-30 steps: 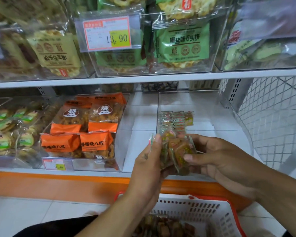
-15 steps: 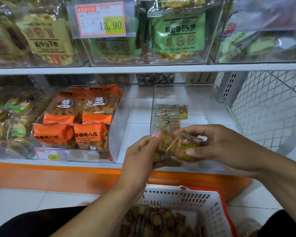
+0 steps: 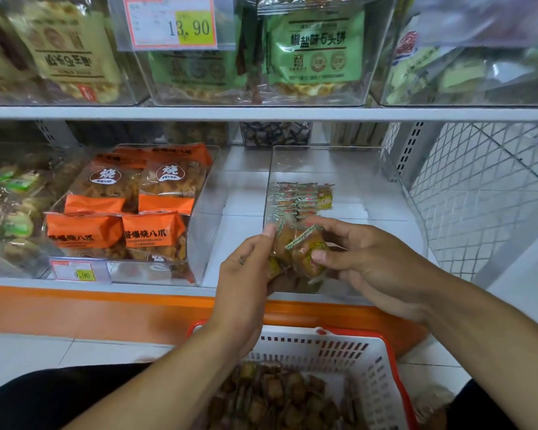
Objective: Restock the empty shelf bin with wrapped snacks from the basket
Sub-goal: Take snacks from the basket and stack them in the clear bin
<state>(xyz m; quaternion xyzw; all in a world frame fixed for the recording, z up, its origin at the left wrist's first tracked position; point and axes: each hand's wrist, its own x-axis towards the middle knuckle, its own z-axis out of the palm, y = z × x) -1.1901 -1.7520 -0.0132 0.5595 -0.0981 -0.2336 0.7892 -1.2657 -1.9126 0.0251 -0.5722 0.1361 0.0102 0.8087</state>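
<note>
Between my two hands, just in front of the clear shelf bin [image 3: 395, 181], is a small stack of wrapped snacks [image 3: 295, 249] in clear wrappers with green zigzag edges. My left hand [image 3: 246, 274] pinches the stack's left side and my right hand [image 3: 364, 259] grips its right side, thumb on the front. A short row of the same snacks [image 3: 302, 198] stands at the bin's left wall. Below, the white basket [image 3: 339, 349] with a red rim holds several more wrapped snacks [image 3: 277, 398].
A clear bin of orange snack bags [image 3: 131, 212] stands left of the target bin, with green-labelled packs [image 3: 10, 206] further left. Upper-shelf bins [image 3: 311, 57] and a price tag [image 3: 171, 23] hang above. A white wire mesh panel [image 3: 485, 193] closes the right side.
Both hands with the snack stack have risen slightly toward the bin's front; the stack has been turned and squared between the fingers. The view has tilted down, showing more of the basket.
</note>
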